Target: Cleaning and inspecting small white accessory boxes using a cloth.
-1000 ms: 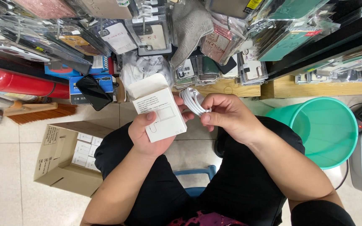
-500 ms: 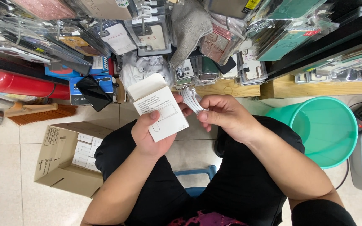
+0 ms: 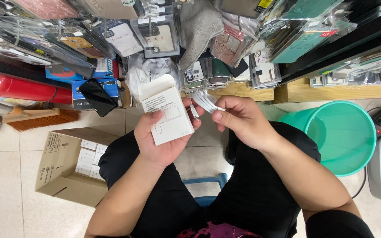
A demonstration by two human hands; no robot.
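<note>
My left hand [image 3: 162,141] holds a small white cardboard box [image 3: 167,112] upright, its top flap open. My right hand [image 3: 239,119] pinches a coiled white cable [image 3: 206,100] between thumb and fingers, just right of the box's open top. One cable end hangs between the two hands. I am seated in black trousers on a blue stool [image 3: 206,185], both hands raised above my knees.
An open brown carton [image 3: 65,169] with several small white boxes sits on the floor at the left. A teal plastic bin [image 3: 338,134] stands at the right. Racks of packaged phone cases [image 3: 155,31] fill the top; a red cylinder [image 3: 20,88] lies at the left.
The right hand has turned the coiled cable a little and kept it near the box's open top. The box has barely moved.
</note>
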